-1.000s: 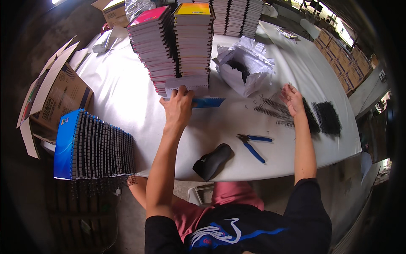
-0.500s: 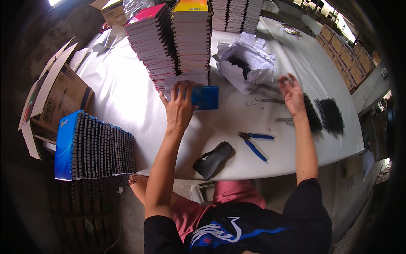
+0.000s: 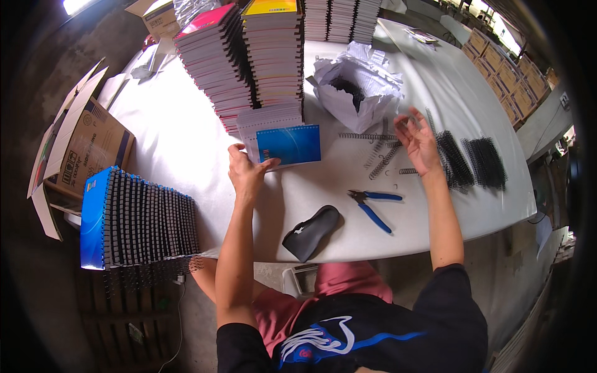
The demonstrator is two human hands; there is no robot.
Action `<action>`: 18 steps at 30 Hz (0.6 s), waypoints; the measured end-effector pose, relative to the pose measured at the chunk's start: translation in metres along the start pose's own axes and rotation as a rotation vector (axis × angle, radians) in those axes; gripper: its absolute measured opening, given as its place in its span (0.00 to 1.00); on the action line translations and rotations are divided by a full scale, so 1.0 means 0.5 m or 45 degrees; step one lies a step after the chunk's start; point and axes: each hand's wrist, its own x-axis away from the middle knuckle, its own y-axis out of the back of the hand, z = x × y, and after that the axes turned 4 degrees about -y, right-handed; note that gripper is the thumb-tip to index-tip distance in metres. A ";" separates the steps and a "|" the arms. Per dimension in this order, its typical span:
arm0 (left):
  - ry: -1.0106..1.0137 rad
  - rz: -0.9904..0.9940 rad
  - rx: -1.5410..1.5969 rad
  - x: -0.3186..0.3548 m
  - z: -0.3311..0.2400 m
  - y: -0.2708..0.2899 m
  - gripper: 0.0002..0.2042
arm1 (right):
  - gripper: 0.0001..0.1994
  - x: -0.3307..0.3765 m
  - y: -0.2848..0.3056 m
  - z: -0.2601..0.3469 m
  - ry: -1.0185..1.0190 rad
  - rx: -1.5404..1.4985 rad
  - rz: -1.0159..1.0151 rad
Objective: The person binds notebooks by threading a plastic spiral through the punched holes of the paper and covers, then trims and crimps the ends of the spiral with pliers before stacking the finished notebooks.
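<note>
One blue notebook (image 3: 288,144) lying flat, long axis left-right

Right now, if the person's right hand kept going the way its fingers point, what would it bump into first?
Probably the loose metal spiral coils on the table just beyond the right hand, then the crumpled white bag; depth is hard to judge.

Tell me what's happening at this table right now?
A person sits at a white table. The left hand grips a blue-covered notebook beside tall notebook stacks. The right hand hovers open over loose wire spirals. Blue-handled pliers lie unused near the front edge.
</note>
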 end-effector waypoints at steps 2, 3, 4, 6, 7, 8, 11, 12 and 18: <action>-0.072 0.005 0.145 -0.001 0.024 0.000 0.34 | 0.19 -0.001 -0.025 0.007 -0.031 0.255 0.026; -0.239 -0.077 -0.004 0.001 0.030 0.002 0.31 | 0.19 -0.001 -0.033 0.013 -0.043 0.386 0.038; -0.404 -0.160 -0.154 0.006 0.037 0.006 0.29 | 0.19 0.003 -0.036 0.018 0.008 0.189 0.061; -0.440 -0.116 -0.084 0.012 0.035 0.015 0.24 | 0.19 0.012 -0.045 0.021 0.099 -0.210 0.114; -0.310 0.010 0.136 0.015 0.024 0.018 0.22 | 0.20 0.011 -0.054 0.020 0.084 -0.027 0.105; -0.177 0.134 0.357 0.019 0.017 0.021 0.20 | 0.20 0.009 -0.067 0.018 0.070 0.156 0.096; -0.399 0.083 0.312 0.011 0.037 0.022 0.19 | 0.18 -0.004 -0.102 0.018 0.154 0.135 0.092; -0.386 0.079 0.286 0.014 0.030 0.023 0.18 | 0.18 -0.005 -0.110 0.020 0.184 0.066 0.066; -0.425 -0.085 0.240 -0.028 0.042 0.035 0.24 | 0.12 -0.029 -0.127 0.026 0.231 0.157 -0.008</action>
